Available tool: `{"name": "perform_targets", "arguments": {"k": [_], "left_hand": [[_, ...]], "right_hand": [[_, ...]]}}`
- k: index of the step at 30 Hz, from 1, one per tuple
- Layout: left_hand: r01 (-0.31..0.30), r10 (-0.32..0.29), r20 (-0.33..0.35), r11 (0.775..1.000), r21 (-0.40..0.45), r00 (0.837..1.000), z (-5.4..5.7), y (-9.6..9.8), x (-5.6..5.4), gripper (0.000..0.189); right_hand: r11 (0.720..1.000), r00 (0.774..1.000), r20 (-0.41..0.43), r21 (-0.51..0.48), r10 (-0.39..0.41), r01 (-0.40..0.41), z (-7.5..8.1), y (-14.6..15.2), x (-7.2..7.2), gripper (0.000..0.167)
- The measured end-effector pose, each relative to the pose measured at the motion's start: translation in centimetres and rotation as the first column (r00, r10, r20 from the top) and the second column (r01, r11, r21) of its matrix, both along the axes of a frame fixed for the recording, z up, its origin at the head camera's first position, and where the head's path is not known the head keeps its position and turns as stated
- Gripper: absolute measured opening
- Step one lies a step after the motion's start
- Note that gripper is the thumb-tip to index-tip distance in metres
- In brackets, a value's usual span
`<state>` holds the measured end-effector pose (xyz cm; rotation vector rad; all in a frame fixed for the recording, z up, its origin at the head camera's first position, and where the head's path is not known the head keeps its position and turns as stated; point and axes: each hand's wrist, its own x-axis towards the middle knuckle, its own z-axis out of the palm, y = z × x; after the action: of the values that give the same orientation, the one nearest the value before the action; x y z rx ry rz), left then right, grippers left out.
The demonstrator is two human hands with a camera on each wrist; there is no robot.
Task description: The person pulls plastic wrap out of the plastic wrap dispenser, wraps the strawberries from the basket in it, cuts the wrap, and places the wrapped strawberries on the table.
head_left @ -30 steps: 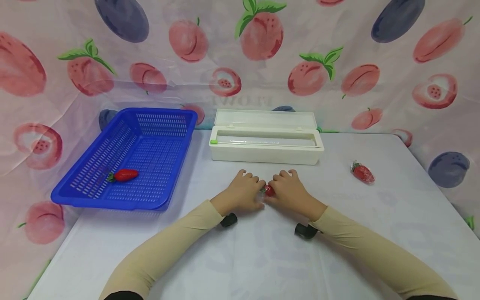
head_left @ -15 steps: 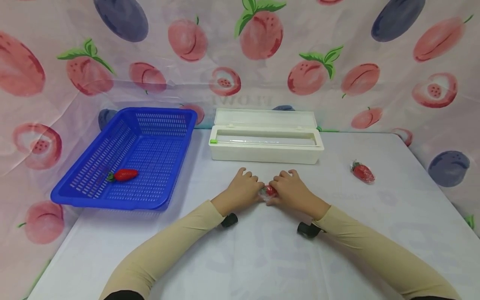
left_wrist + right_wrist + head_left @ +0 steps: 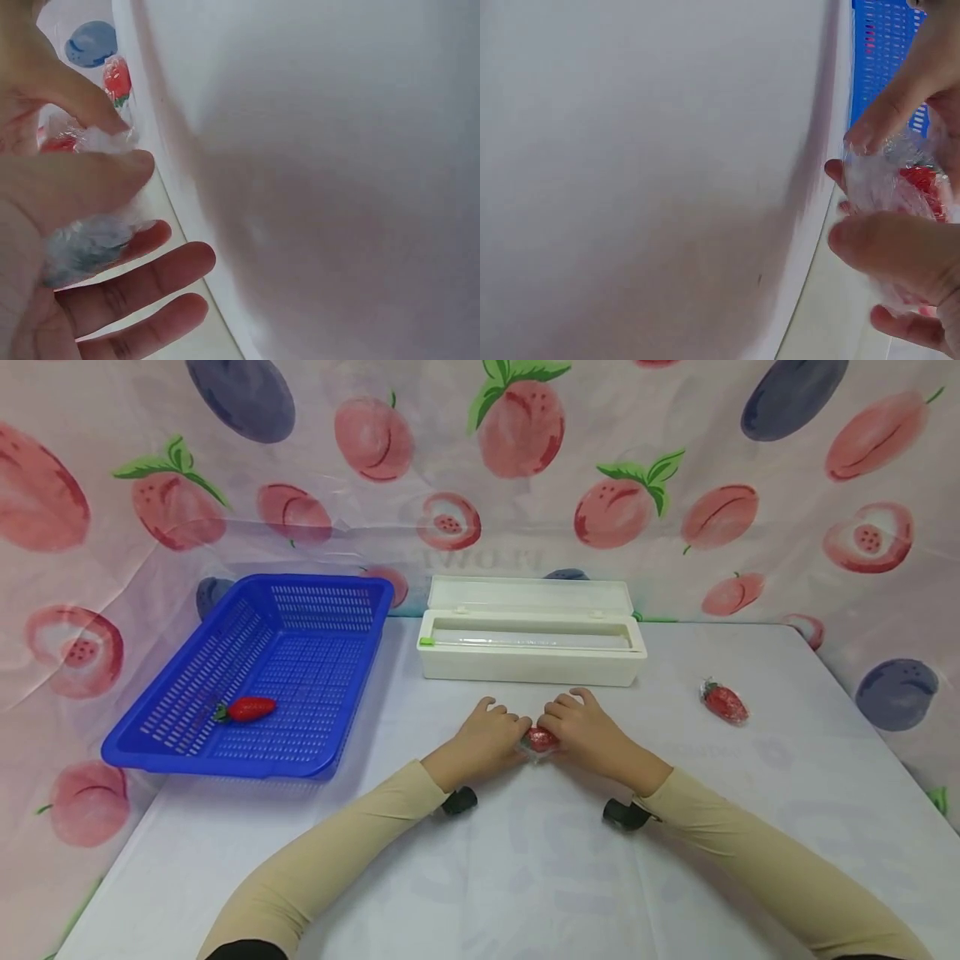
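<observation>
A red strawberry (image 3: 540, 740) in clear cling film lies between the two hands, just in front of the white box. The left hand (image 3: 486, 740) pinches the film at its leafy end; in the left wrist view the thumb presses on crumpled film (image 3: 94, 240) over green leaves while other fingers extend. From the other side, the right hand (image 3: 588, 735) grips the wrapped strawberry, its thumb on the film (image 3: 877, 184) in the right wrist view. Parts of the fruit are hidden behind the fingers.
A blue basket (image 3: 352, 693) on the left holds one bare strawberry (image 3: 251, 709). Behind the hands stands a white cling film box (image 3: 532, 668), lid raised, film roll inside. Another wrapped strawberry (image 3: 724, 702) lies on the right of the white-covered table (image 3: 540, 877).
The right hand has shifted slightly to the right and turned a little around the strawberry. More of the wrapped fruit shows between the hands. The left hand has barely moved.
</observation>
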<state>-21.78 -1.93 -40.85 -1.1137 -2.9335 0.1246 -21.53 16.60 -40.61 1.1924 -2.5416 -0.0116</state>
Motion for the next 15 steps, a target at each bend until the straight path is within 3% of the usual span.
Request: {"name": "perform_targets", "arguments": {"k": [5, 8, 12, 15], "left_hand": [[0.004, -0.004, 0.001, 1.000, 0.002, 1.000, 0.4, 0.3, 0.2, 0.033], [0.005, -0.004, -0.079, 1.000, 0.002, 0.997, 0.3, 0.3, 0.4, 0.029], [0.019, -0.012, -0.220, 0.999, 0.030, 0.976, -0.1, -0.1, 0.4, 0.024], [0.035, -0.016, -0.240, 0.997, 0.073, 0.971, -0.3, -0.2, 0.4, 0.031]], "right_hand": [[0.997, 1.000, -0.005, -0.070, -0.012, 0.011, -0.1, -0.1, 0.0, 0.042], [0.994, 0.991, 0.120, -0.080, -0.058, 0.068, 0.3, -0.1, 0.3, 0.043], [0.986, 0.945, 0.307, -0.085, -0.113, 0.146, 0.8, 0.1, 0.4, 0.042], [0.976, 0.935, 0.334, -0.139, -0.115, 0.170, 1.1, 0.4, 0.4, 0.036]]}}
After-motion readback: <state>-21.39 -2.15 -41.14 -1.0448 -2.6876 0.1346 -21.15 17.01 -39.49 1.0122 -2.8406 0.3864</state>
